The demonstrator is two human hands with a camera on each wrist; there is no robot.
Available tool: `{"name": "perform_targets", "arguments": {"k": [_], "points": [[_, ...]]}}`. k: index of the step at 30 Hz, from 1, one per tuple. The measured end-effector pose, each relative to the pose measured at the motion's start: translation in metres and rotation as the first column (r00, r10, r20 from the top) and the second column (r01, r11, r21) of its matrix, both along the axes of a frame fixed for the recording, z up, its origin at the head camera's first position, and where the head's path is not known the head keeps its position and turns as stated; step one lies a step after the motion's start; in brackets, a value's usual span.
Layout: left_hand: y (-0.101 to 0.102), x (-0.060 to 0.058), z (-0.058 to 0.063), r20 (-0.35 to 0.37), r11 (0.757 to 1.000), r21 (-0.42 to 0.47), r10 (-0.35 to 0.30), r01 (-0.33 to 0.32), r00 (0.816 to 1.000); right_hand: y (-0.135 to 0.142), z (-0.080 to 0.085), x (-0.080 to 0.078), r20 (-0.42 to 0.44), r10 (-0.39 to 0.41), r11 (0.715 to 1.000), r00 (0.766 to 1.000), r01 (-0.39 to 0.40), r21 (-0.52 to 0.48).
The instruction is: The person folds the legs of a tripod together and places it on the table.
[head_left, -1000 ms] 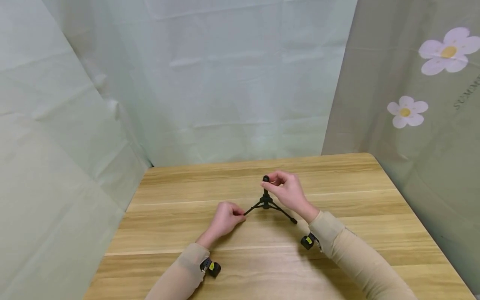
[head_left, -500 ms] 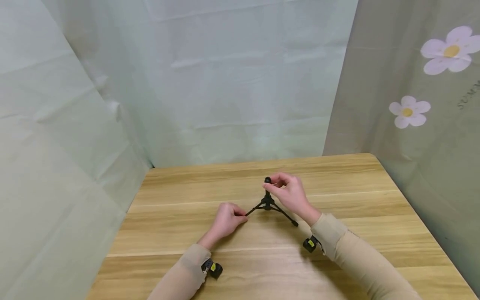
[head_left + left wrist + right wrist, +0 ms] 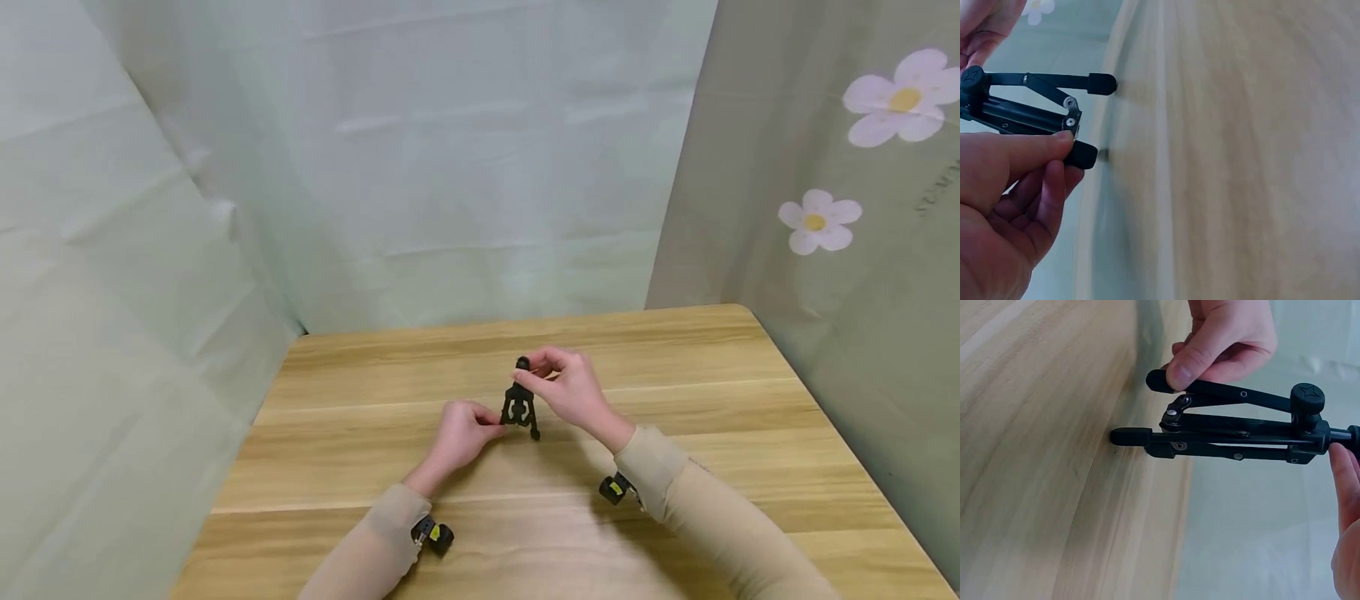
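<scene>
A small black tripod [image 3: 517, 393] stands nearly upright near the middle of the table, its legs folded in close to the center column. My right hand [image 3: 572, 390] grips the column near the top with thumb and fingers. Low on the left side, my left hand [image 3: 461, 437] pinches one leg near its rubber foot [image 3: 1159, 381] between thumb and fingers. The right wrist view shows a round knob [image 3: 1307, 399] at the hub and hinged braces between legs and column. Another foot [image 3: 1102, 84] points down at the tabletop in the left wrist view.
The wood-grain table [image 3: 360, 367] has rounded far corners. Pale cloth hangs [image 3: 465, 167] behind and beside it, with printed flowers [image 3: 817, 222] at right. Small black cameras [image 3: 441, 537] are strapped to both wrists.
The tripod's legs, spread wide before, have swung inward against the column. My left hand has moved slightly right with the leg, and my right hand slightly left with the tripod's top.
</scene>
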State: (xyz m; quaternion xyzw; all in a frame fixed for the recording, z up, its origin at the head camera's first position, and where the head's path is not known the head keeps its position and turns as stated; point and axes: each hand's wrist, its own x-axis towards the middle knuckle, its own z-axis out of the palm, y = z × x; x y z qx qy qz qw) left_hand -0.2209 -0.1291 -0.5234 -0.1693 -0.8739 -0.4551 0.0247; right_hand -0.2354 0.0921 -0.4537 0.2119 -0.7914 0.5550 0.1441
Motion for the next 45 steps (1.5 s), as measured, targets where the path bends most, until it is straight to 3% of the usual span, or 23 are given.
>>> {"name": "perform_targets", "arguments": {"k": [8,16,35,45], "points": [[0.0035,-0.0017,0.0,0.02,1.0,-0.01,0.022,-0.021,1.0,0.0036,0.0017,-0.0016,0.007,0.036,0.998,0.999,-0.036,0.044],[0.0041,-0.0048,-0.0039,0.032,0.999,-0.01,0.032,-0.032,0.999,-0.0017,0.0013,-0.0006,-0.022,0.086,0.996,0.996,-0.086,0.015],[0.0085,-0.008,-0.0019,0.056,0.999,-0.016,0.033,-0.033,0.998,-0.0018,0.0014,0.0017,0.022,0.02,0.996,1.0,-0.022,0.086],[0.0042,-0.0082,0.0009,0.123,0.996,-0.055,0.073,-0.067,0.99,-0.0022,0.0043,0.0009,0.045,0.064,0.995,0.997,-0.067,0.069]]}}
